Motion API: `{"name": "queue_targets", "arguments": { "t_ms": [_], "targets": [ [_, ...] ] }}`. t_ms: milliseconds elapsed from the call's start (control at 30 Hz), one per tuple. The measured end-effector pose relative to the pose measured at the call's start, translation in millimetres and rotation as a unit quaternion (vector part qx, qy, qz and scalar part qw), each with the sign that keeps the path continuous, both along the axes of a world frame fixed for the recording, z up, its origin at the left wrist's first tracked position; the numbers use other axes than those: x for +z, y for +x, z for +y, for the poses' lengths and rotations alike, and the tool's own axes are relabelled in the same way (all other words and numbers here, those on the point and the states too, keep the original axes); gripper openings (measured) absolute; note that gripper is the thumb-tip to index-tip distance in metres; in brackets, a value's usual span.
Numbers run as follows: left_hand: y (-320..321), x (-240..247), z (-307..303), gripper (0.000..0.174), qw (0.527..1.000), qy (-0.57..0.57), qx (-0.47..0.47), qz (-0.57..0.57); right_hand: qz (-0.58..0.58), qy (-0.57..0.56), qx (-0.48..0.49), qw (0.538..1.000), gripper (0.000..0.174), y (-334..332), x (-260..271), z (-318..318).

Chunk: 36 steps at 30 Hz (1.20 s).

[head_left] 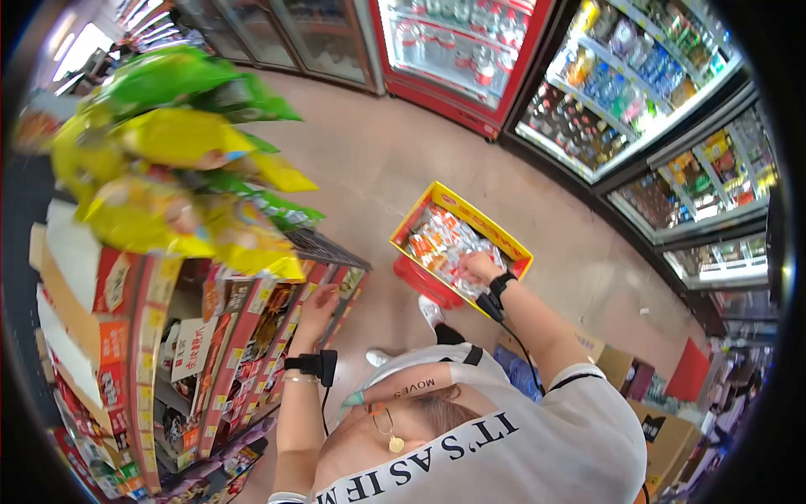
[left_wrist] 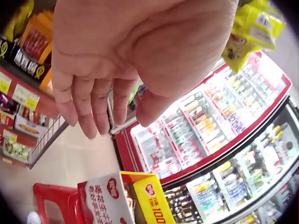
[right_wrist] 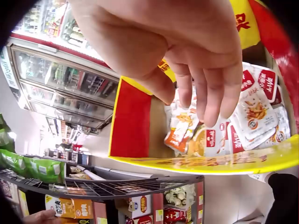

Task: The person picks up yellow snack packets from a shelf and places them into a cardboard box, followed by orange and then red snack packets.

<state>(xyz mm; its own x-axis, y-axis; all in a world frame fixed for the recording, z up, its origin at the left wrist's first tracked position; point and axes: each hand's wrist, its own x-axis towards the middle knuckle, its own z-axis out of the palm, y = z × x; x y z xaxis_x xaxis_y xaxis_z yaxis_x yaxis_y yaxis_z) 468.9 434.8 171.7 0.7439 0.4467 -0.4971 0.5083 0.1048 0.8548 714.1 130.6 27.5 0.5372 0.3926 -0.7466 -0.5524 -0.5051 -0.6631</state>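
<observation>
A yellow and red cardboard box (head_left: 504, 239) sits on a red plastic stool (head_left: 428, 284) and holds many small snack packets (head_left: 445, 239), white with red and orange print. My right hand (head_left: 480, 267) reaches into this box. In the right wrist view its fingers (right_wrist: 212, 100) point down, slightly bent, with the fingertips right at the packets (right_wrist: 254, 112) and nothing between them and the thumb. My left hand (head_left: 317, 309) hangs beside the snack shelf, loosely bent and holding nothing; in the left wrist view its fingers (left_wrist: 98, 105) dangle in front of the aisle.
Snack shelves (head_left: 227, 353) with a black wire rack stand on my left, topped by green and yellow chip bags (head_left: 185, 143). Drink coolers (head_left: 457, 50) line the far side of the aisle. Cardboard boxes (head_left: 663, 428) stand at the right. Tiled floor (head_left: 353, 151) lies between.
</observation>
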Motion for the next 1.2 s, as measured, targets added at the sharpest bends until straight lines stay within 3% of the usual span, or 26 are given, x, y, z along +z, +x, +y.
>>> {"name": "queue_targets", "arguments": {
  "t_ms": [33,100,167,200,233,267,300,367,500,567,600,633,667,700,767,800,833,867,900,967,1033,1200],
  "targets": [
    [-12.4,-1.4,13.4,0.032,0.998,-0.035,0.029,-0.037,-0.006,0.041,0.030,0.999,0.010,-1.3,2.2,4.7],
    [-28.3,44.6,15.6,0.034,0.997,0.009,0.047,-0.060,-0.048,0.029,0.079,0.995,0.010,-11.1,38.6,32.9],
    [-50.2,93.0,14.4,0.038,0.997,-0.002,0.071,-0.037,-0.130,0.030,0.095,0.986,0.011,-20.0,11.6,58.6],
    [-70.3,91.3,21.2,0.039,0.996,0.044,0.064,-0.040,-0.086,0.078,0.104,0.988,0.014,-27.9,25.8,72.4],
    [-86.2,104.1,21.8,0.038,0.994,0.045,0.075,-0.063,-0.108,0.017,0.209,0.972,0.013,-32.7,31.5,87.6],
    [-102.2,112.5,22.1,0.039,0.986,0.039,0.086,-0.134,-0.072,0.028,0.187,0.979,0.011,-47.7,46.8,105.4],
    [-122.5,114.6,30.3,0.036,0.985,0.110,0.069,-0.110,-0.030,0.032,0.164,0.985,0.011,-65.3,59.7,121.1],
    [-152.8,144.3,28.9,0.034,0.983,0.095,0.124,-0.099,-0.041,0.052,0.252,0.965,0.015,-85.4,53.9,149.5],
    [-206.4,219.8,22.6,0.028,0.945,0.139,0.186,-0.228,-0.008,0.107,0.358,0.927,0.020,-142.9,88.3,207.1],
    [-229.9,261.3,16.0,0.023,0.922,0.207,0.205,-0.256,-0.097,0.137,0.514,0.841,0.022,-171.9,103.5,230.7],
    [-240.4,276.6,14.8,0.021,0.902,0.259,0.217,-0.267,-0.102,0.140,0.519,0.837,0.022,-188.4,123.4,241.1],
    [-250.4,287.9,16.1,0.018,0.881,0.310,0.228,-0.276,-0.129,0.196,0.580,0.780,0.024,-205.7,157.9,250.8],
    [-258.8,297.0,22.8,0.016,0.824,0.430,0.215,-0.300,-0.155,0.250,0.634,0.715,0.027,-221.2,194.8,258.1],
    [-265.1,311.5,22.0,0.015,0.804,0.452,0.235,-0.306,-0.159,0.249,0.636,0.713,0.027,-235.4,231.9,263.6],
    [-273.8,334.2,26.7,0.019,0.737,0.560,0.256,-0.278,-0.132,0.331,0.691,0.629,0.032,-259.6,313.7,269.7],
    [-276.6,339.5,33.6,0.019,0.735,0.560,0.258,-0.282,-0.150,0.341,0.707,0.602,0.033,-268.6,357.6,270.7],
    [-278.1,343.7,39.9,0.023,0.688,0.633,0.252,-0.250,-0.169,0.350,0.720,0.574,0.034,-275.1,398.2,270.7],
    [-279.3,345.9,44.3,0.028,0.635,0.701,0.244,-0.216,-0.219,0.378,0.719,0.541,0.033,-279.3,430.1,272.0],
    [-279.5,346.0,47.3,0.028,0.633,0.702,0.243,-0.220,-0.267,0.404,0.715,0.505,0.032,-283.5,457.7,274.0],
    [-277.6,343.3,53.1,0.038,0.650,0.707,0.208,-0.184,-0.332,0.413,0.682,0.504,0.031,-291.7,503.6,277.8],
    [-278.9,336.3,59.5,0.044,0.670,0.703,0.171,-0.164,-0.496,0.478,0.586,0.425,0.029,-301.7,537.3,292.0],
    [-286.4,328.7,68.6,0.046,0.675,0.705,0.143,-0.166,-0.699,0.456,0.417,0.360,0.025,-319.9,575.6,363.4]
  ]
}}
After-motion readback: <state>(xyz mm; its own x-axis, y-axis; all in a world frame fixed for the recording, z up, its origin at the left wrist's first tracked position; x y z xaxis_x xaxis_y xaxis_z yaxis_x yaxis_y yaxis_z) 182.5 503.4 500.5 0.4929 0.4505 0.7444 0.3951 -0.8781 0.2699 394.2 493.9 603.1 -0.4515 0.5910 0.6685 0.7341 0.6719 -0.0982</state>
